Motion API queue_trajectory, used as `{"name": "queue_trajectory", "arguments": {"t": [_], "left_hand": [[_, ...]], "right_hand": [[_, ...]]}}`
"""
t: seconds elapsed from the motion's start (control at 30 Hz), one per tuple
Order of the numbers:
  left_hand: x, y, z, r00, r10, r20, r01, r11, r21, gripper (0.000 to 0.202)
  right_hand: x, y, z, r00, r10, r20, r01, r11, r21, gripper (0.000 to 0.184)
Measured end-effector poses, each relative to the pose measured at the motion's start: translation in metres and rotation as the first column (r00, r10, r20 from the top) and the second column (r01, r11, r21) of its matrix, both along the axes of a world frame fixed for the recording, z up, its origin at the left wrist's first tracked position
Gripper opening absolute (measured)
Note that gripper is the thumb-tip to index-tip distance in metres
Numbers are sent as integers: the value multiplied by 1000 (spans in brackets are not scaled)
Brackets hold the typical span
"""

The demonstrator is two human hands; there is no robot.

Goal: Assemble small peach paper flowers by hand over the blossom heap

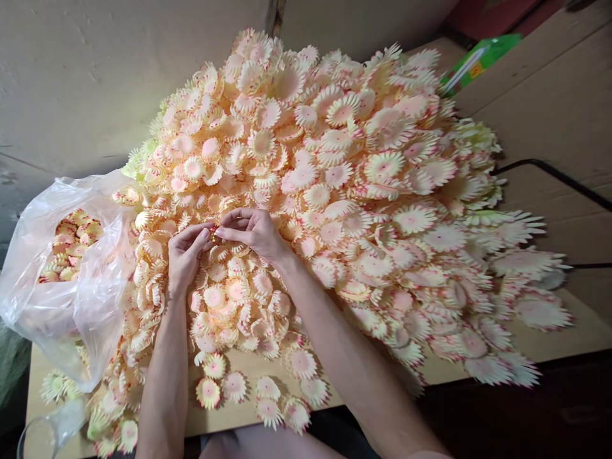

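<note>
A pale wooden table [549, 115] is standing against a bare grey wall [95, 83] and carrying a huge heap of peach-and-pink flower heads [363, 178], with a clear plastic bag [90, 299] of more lying at its left. A green packet [480, 58] is lying at the far right, its print too blurred to read. Over the heap's near-left part, the left hand [184, 255] and right hand [253, 231] are meeting fingertip to fingertip, both pinching one small flower piece [215, 231].

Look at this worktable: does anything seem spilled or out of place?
Yes. The heap of peach-pink paper-like flower heads overflows the pale wooden table: at its near right edge, several flowers hang over the rim and could fall. The left hand and right hand pinch one small flower.
</note>
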State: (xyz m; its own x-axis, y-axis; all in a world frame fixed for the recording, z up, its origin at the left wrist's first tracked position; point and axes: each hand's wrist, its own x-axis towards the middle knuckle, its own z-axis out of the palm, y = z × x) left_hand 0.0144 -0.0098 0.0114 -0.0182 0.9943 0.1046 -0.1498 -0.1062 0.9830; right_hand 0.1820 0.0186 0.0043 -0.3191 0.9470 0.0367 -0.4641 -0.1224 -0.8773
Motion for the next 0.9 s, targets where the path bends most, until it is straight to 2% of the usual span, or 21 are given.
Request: {"name": "queue_trajectory", "arguments": {"t": [0.33,0.9], "left_hand": [[1,0,4,997,-8,80,12,999,-48,25],[-1,-1,-1,999,-50,5,50,999,9,21]], "right_hand": [[0,1,-4,1000,-13,14,13,999,29,35],[1,1,-3,1000,0,0,0,999,45,34]]}}
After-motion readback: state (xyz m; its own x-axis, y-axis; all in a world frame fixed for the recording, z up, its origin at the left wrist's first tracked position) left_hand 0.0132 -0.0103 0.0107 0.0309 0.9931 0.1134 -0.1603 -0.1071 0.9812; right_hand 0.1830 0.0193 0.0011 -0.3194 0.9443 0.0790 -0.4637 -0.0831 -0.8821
